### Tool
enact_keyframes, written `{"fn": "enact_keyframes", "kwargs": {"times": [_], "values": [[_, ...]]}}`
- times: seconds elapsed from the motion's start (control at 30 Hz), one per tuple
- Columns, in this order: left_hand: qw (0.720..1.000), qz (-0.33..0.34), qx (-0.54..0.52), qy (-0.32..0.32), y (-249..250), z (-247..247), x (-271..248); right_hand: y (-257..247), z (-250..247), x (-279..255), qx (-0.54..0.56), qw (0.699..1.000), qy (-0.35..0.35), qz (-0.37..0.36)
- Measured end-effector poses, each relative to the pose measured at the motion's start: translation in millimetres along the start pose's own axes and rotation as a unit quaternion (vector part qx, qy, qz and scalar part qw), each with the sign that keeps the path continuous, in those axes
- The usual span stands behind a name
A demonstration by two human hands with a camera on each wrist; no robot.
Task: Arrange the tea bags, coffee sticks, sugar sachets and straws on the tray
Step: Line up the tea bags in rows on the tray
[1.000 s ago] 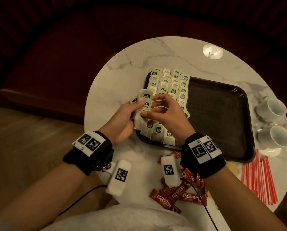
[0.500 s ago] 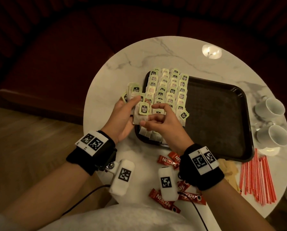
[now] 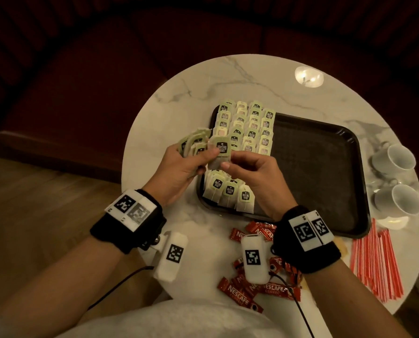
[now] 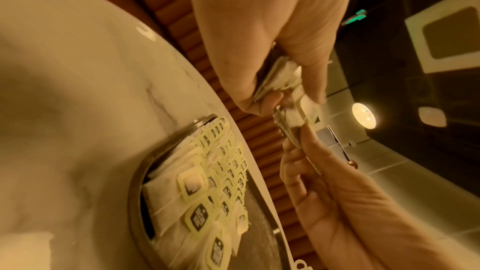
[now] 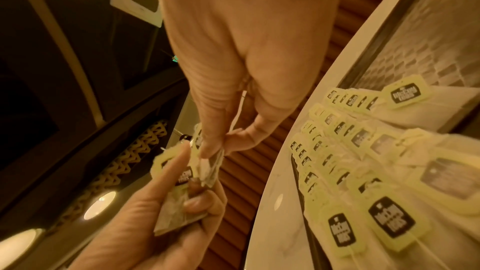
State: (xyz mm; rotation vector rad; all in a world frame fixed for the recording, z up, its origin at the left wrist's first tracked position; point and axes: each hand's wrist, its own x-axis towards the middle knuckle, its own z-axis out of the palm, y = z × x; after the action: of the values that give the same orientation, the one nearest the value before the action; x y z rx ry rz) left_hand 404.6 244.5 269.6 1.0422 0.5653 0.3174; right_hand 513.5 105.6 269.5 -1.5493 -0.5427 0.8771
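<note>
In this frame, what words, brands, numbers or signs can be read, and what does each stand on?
"McCoy teas": tag of the tea bag pinched by both hands.
"McCoy teas": tags of the tea bags on the tray.
"NESCAFE CLASSIC": red coffee sticks on the table.
Tags in the far rows: too small to read.
Wrist marker squares: patterns only, no words.
Straws: no readable text.

The head camera looks steeply down on both hands above the tray (image 3: 320, 167); each wrist camera peers close along its fingers, sharing the tea bags (image 4: 223, 174).
</note>
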Motion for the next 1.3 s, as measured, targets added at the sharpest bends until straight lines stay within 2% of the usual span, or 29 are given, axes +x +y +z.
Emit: {"fn": "enact_keyframes", "kwargs": {"times": [0.27, 0.4, 0.5, 0.6, 0.83, 1.0, 1.17, 1.3], "values": [[1.0, 0.01, 0.008, -0.001, -1, 1, 5, 5, -6, 0, -0.044, 0.999, 0.027, -0.009], [1.0, 0.016, 0.007, 0.022, -1, 4, 6, 7, -5, 0, -0.062, 0.998, 0.018, -0.016], [1.0, 0.019, 0.013, 0.02, 1, 6, 5, 9, -3, 1, -0.038, 0.999, 0.031, -0.024], [1.0, 0.009, 0.017, -0.009, 2, 10, 3, 11, -4, 1, -0.011, 0.998, 0.061, -0.032], [0.999, 0.006, 0.036, -0.018, -2, 10, 7, 14, -11, -5, -0.001, 0.996, 0.068, -0.057], [0.997, -0.015, 0.07, -0.035, -7, 12, 6, 22, -28, -13, 0.016, 0.99, 0.137, -0.019], [0.994, -0.078, 0.076, 0.005, -19, 7, 6, 44, -58, -18, -0.038, 0.971, 0.229, 0.047], [0.992, -0.1, 0.077, -0.002, -25, 7, 4, 67, -80, -19, -0.097, 0.96, 0.236, 0.119]]}}
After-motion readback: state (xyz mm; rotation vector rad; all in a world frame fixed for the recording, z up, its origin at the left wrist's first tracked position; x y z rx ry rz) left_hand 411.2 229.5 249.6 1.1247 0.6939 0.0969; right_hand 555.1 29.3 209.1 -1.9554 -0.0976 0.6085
